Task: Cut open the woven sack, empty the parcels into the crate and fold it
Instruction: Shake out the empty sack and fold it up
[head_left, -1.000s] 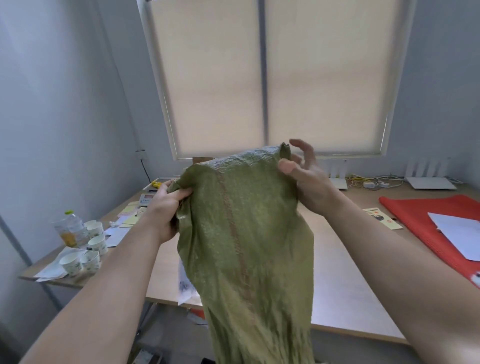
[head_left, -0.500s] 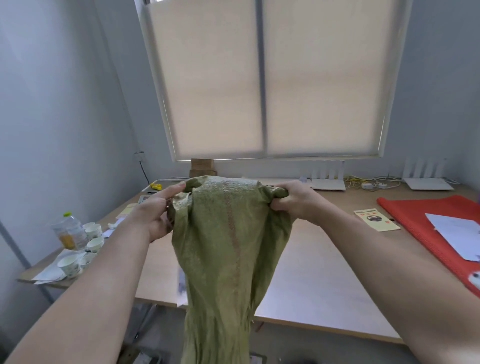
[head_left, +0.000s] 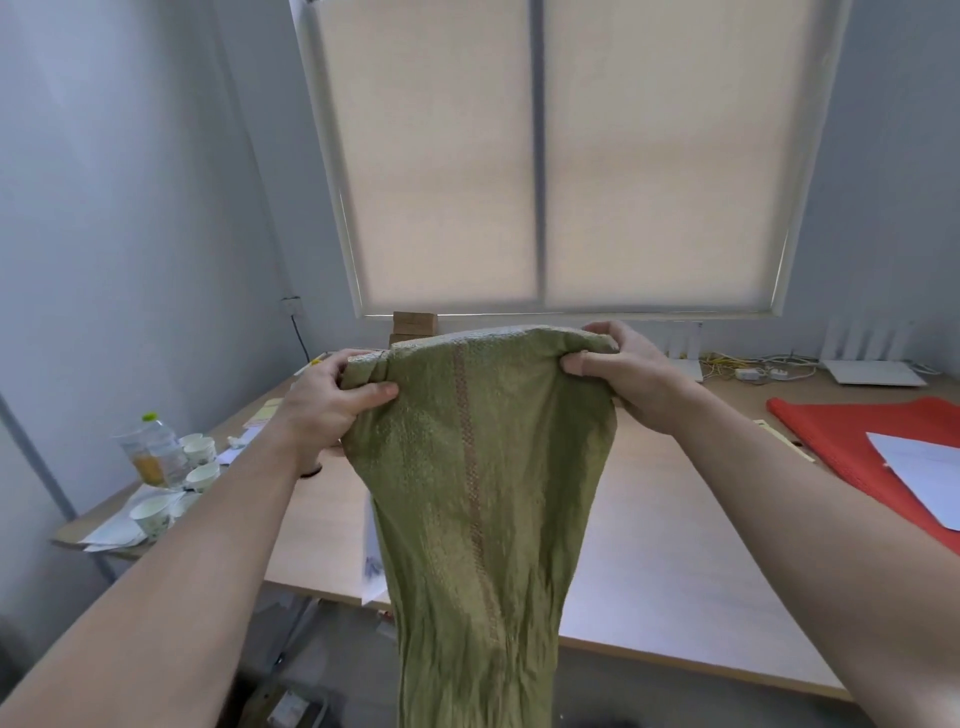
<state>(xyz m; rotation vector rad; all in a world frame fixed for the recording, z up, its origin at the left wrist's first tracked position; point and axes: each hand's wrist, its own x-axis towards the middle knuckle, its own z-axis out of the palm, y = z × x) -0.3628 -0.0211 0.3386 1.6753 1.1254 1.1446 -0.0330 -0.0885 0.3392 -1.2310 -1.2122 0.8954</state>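
The sack (head_left: 478, 493) runs off the bottom edge and hides most of a white paper (head_left: 372, 566) behind it.

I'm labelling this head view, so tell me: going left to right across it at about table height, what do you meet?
Bottle → left hand → sack → right hand → red cloth. The cups overlap the bottle and the paper overlaps the cloth, so both are left out.

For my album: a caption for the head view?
Left hand and right hand hold a green woven sack up by its top edge.
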